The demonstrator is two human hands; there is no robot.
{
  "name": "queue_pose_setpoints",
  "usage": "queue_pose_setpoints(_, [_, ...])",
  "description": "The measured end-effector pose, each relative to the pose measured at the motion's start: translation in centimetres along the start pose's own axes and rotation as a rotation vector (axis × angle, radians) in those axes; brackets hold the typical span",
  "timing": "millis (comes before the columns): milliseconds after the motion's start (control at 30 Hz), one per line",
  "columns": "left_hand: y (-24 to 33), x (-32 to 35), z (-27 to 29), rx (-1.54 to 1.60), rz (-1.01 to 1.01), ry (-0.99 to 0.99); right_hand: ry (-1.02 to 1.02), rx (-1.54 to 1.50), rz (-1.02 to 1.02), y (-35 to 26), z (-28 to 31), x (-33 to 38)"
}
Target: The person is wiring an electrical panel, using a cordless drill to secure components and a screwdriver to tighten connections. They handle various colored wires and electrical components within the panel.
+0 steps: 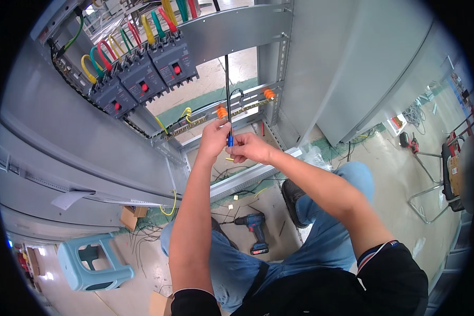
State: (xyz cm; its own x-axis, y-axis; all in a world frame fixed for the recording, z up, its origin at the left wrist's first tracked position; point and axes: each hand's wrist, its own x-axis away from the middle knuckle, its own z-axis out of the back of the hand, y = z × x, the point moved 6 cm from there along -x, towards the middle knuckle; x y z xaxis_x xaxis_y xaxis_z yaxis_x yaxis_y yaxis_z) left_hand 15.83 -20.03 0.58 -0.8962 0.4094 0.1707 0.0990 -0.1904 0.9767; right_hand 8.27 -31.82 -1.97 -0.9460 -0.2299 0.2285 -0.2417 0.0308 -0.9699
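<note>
Both hands meet at a thin black cable (227, 84): left hand (214, 138) and right hand (249, 147) fingers are closed around its blue end (230, 140).

The thin black cable (227, 79) ran up out of the picture's top edge, and its blue-sleeved lower end (230, 140) was partly covered by the fingers of both hands, left hand (214, 138) and right hand (250, 147). What the small yellow piece (229, 159) under the right hand was could not be told. The coloured wires (142, 29) above the dark grey breakers (142, 79) were cut off at the top.
</note>
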Motion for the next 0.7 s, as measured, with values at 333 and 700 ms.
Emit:
queue_pose_setpoints(333, [0.8,1.3,-2.9,0.263,0.152,-0.011,0.062,0.038,0.006,-0.2,0.7,2.6])
queue_pose_setpoints(700, [0.6,3.8,-1.2,0.159,0.179,0.093,0.087,0.096,0.017,-2.3,5.1,2.5])
